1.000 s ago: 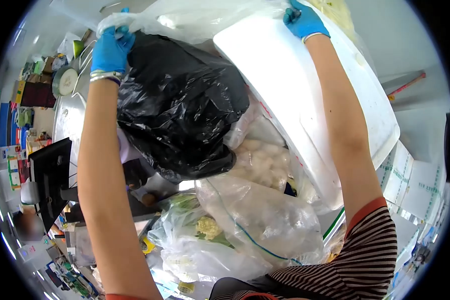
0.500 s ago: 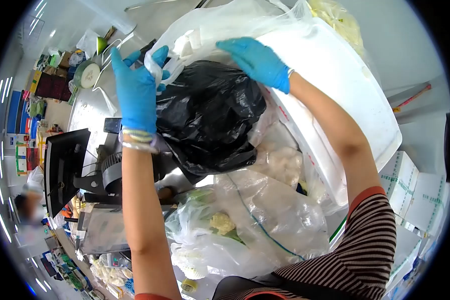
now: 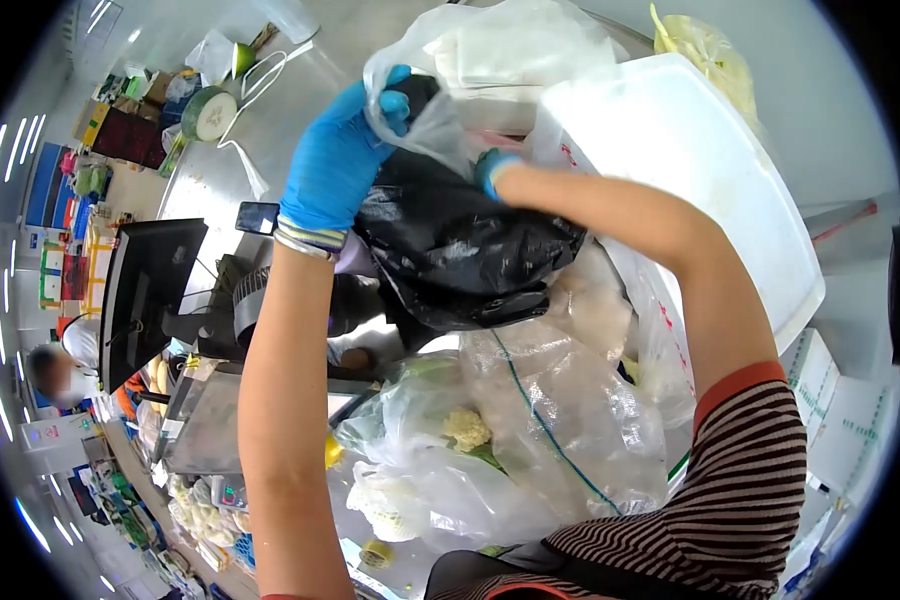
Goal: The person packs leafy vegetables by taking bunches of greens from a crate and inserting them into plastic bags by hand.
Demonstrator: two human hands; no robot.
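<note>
My left hand (image 3: 338, 160), in a blue glove, grips the gathered rim of a clear plastic bag (image 3: 440, 128), with some fingertips showing through the film. Below it a crumpled black plastic bag (image 3: 465, 245) spreads across the middle. My right hand (image 3: 494, 172), also gloved in blue, reaches down at the black bag's upper right edge beside the clear film. Its fingers are mostly hidden and the wrist is blurred. White blocky contents (image 3: 500, 60) show through the far part of the clear bag.
A large white foam box (image 3: 690, 170) stands at right. Nearer me, clear bags hold a cauliflower (image 3: 467, 428). On the left are a black monitor (image 3: 150, 300), a phone (image 3: 257, 217), a white cable (image 3: 255, 110) and a cut melon (image 3: 210, 115). A person (image 3: 60, 370) is farther left.
My left hand has moved right with the clear bag's rim. My right hand has dropped from above the black bag to its upper edge. White contents show more plainly now.
</note>
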